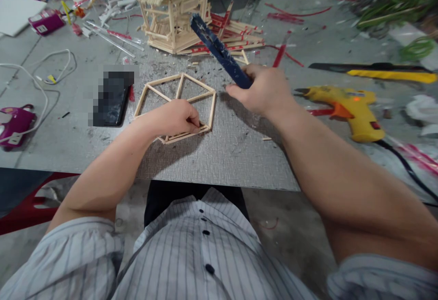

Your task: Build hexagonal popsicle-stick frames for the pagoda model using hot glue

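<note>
A six-sided frame of thin wooden sticks (213, 108) lies flat on the table, with spokes running to its middle. Over its near side reaches my left hand (176, 118), fingers pinched at a thin stick (186, 134) along the near edge; the fingertips are partly hidden. My right hand (262, 88) is raised to the right of the frame, wrapped round a long dark blue tool (221, 51) with chipped paint. The tool points up and to the left, apart from the frame; its exact kind is unclear.
Behind the frame stands a stick-built pavilion model (174, 12) beside loose red-marked sticks (236, 40). A phone (114, 97) lies left. To the right are a yellow glue gun (356, 108), its black cord (407, 163) and a yellow-and-black utility knife (383, 71).
</note>
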Action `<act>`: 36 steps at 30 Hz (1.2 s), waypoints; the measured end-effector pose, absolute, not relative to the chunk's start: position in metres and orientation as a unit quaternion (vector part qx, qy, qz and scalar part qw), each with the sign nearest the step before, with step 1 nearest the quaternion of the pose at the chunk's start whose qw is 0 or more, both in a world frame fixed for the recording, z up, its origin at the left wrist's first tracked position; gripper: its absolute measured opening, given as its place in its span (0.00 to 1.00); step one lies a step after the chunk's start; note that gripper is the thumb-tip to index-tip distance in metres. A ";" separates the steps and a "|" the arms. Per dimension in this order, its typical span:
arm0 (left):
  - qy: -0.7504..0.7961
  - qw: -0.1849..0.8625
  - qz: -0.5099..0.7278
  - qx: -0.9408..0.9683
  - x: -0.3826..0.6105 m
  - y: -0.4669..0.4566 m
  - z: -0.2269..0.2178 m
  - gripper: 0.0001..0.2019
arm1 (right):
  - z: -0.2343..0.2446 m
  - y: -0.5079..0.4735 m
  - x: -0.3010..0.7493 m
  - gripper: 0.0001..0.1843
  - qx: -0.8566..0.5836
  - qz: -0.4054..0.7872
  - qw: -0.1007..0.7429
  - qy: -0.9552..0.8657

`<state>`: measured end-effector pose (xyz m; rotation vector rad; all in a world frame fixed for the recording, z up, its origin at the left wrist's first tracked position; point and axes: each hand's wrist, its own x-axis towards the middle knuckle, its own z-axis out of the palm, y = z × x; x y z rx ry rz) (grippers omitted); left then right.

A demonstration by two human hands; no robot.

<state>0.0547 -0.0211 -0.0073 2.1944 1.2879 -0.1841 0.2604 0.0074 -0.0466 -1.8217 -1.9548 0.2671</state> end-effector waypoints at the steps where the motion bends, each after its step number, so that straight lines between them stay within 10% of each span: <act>1: 0.481 0.294 -0.067 0.823 0.054 -0.021 -0.008 0.05 | -0.048 0.008 0.261 0.18 -0.653 0.096 0.232 -0.714; 36: 0.461 0.285 -0.089 0.836 0.051 -0.019 -0.009 0.08 | -0.041 0.003 0.260 0.21 -0.658 0.119 0.205 -0.715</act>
